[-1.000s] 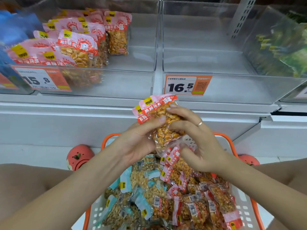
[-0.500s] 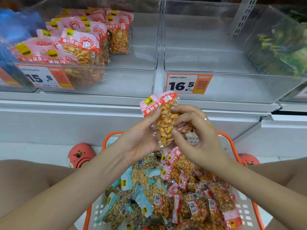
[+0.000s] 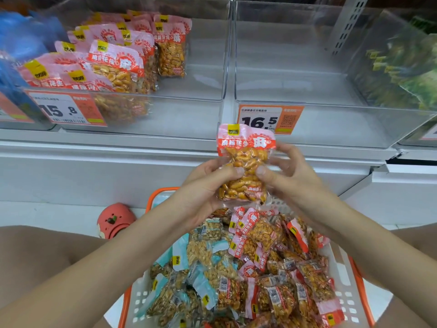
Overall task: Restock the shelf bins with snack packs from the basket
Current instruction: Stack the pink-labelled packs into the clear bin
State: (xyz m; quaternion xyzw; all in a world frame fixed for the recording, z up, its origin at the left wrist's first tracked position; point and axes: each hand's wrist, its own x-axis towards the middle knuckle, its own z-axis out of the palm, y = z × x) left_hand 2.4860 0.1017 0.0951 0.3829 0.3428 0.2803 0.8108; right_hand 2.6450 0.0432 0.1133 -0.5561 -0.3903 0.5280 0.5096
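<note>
A pink-topped peanut pack (image 3: 244,162) stands upright in front of the shelf edge, held by both hands. My left hand (image 3: 203,188) pinches its left side and my right hand (image 3: 287,176) its right side, thumbs meeting at the middle. Below them the white basket with an orange rim (image 3: 354,301) holds several pink packs (image 3: 257,233) and blue packs (image 3: 182,254). The left clear bin (image 3: 189,114), tagged 15.8, holds several matching pink packs (image 3: 115,65) at its left and back. The bin tagged 16.5 (image 3: 331,124) has nothing in it.
A red tomato-shaped shoe (image 3: 114,220) lies on the floor left of the basket. Blue packs (image 3: 21,43) fill the far-left bin and green packs (image 3: 406,74) the far-right bin. My bare knees flank the basket. A white shelf ledge (image 3: 94,162) runs below the bins.
The pack has been turned from tilted to upright and raised a little, label now facing me. Both hands shifted to its sides.
</note>
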